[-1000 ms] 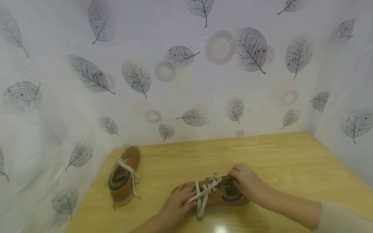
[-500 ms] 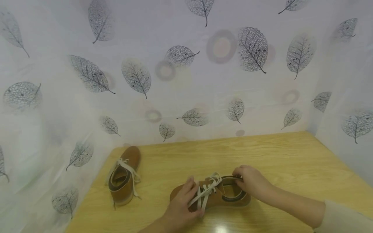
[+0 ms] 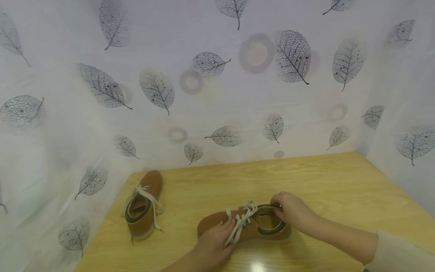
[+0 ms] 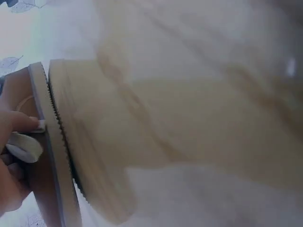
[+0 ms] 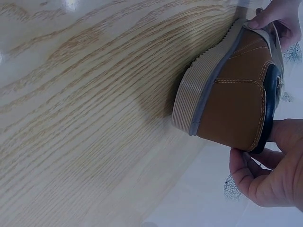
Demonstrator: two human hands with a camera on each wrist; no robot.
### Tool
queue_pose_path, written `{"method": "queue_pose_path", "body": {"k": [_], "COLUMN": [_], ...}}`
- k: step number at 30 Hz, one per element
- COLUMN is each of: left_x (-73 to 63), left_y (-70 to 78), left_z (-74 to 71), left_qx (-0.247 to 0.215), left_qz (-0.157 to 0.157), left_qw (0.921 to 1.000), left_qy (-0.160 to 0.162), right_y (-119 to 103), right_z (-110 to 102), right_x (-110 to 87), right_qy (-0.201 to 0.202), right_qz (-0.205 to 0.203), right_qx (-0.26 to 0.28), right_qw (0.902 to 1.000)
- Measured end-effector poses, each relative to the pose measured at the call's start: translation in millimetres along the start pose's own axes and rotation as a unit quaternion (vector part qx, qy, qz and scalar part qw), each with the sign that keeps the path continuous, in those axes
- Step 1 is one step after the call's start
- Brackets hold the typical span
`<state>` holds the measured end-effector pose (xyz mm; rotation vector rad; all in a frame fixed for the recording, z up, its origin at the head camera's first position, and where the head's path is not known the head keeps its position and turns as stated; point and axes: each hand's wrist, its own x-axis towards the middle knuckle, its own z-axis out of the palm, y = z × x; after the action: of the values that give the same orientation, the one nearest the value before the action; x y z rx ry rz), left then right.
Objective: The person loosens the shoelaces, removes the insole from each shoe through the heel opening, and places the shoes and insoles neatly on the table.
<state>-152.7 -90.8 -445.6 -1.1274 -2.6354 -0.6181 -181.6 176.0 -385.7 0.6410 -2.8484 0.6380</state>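
A brown leather shoe (image 3: 211, 222) with cream laces lies on the table in the head view, toe to the left. My right hand (image 3: 295, 211) pinches the dark padded collar at its back edge; in the right wrist view thumb and fingers lie on either side of the collar (image 5: 270, 101). Against the shoe's near side, just ahead of the lacing, my left hand (image 3: 213, 243) holds the loose shoelace (image 3: 235, 233). In the left wrist view a lace loop (image 4: 24, 147) shows among its fingers. The shoe's ribbed sole (image 5: 191, 97) faces the right wrist camera.
A second brown shoe (image 3: 155, 183) with loose cream laces stands at the table's left side, toe pointing away. The wooden table (image 3: 326, 181) is bordered by a white leaf-print curtain (image 3: 231, 98) at the back and sides.
My left hand moves from over the toe to the shoe's near side, and the lace strands that lay across the toe are drawn in by it. The right hand shifts slightly along the collar, then stays.
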Motion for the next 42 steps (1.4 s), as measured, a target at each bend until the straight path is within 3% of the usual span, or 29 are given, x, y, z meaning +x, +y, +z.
{"method": "queue_pose_path", "body": {"k": [2,3,4,6,9,11,14,17,22,24,26,30,35,37,39,42], "left_x": [2.1,3.7,5.8,11.2,19.8,24.7,31.1,36.7,39.6,38.1,35.5,28.6,21.7,19.6,17.8,14.7], "left_y": [-0.1,-0.3,-0.8,-2.6,-7.4,-10.0,-12.4,-13.1,-13.2,-13.8,-14.5,-15.5,-13.2,-13.5,-16.3,-23.4], "left_z": [-2.6,-4.3,-6.4,-11.3,-16.3,-17.1,-14.6,-10.6,-8.2,-9.4,-11.6,-16.9,-22.9,-26.3,-30.5,-38.1], "left_qx": [-0.078,-0.142,-0.203,-0.297,-0.391,-0.412,-0.449,-0.449,-0.458,-0.476,-0.501,-0.57,-0.675,-0.704,-0.722,-0.733], "left_qz": [-0.062,-0.107,-0.153,-0.235,-0.304,-0.323,-0.357,-0.378,-0.4,-0.404,-0.408,-0.411,-0.392,-0.384,-0.378,-0.378], "left_qw": [0.995,0.984,0.9668,0.9254,0.8684,0.8516,0.819,0.8094,0.7937,0.781,0.7633,0.7112,0.6211,0.5912,0.5671,0.54], "left_qy": [-0.009,-0.02,-0.023,-0.009,0.017,0.024,0.009,-0.013,-0.019,-0.019,-0.015,0.015,0.066,0.086,0.117,0.168], "right_y": [0,0,0,0,0,0,1,1,1,1,2,2,3,4,4,4], "right_z": [0,0,0,0,0,-1,-1,-2,-3,-2,-2,-3,-2,-2,-1,0], "right_x": [0.4,0.5,0.5,0.5,0.3,0.3,0.3,0.2,0.2,0.0,-0.1,-0.1,0.5,0.7,0.9,1.4], "right_qy": [-0.001,-0.002,-0.003,-0.003,-0.003,-0.003,-0.003,-0.001,0.0,-0.004,-0.011,-0.022,-0.03,-0.032,-0.031,-0.028], "right_qz": [-0.001,0.0,0.001,0.003,0.004,0.002,0.002,0.0,-0.005,-0.003,0.003,0.014,0.02,0.023,0.024,0.023], "right_qx": [-0.001,0.0,0.002,0.004,0.007,0.007,0.006,0.002,-0.003,0.001,0.008,0.022,0.029,0.03,0.027,0.02], "right_qw": [1.0,1.0,1.0,1.0,1.0,1.0,1.0,1.0,1.0,1.0,0.9999,0.9994,0.9989,0.9988,0.9988,0.9991]}}
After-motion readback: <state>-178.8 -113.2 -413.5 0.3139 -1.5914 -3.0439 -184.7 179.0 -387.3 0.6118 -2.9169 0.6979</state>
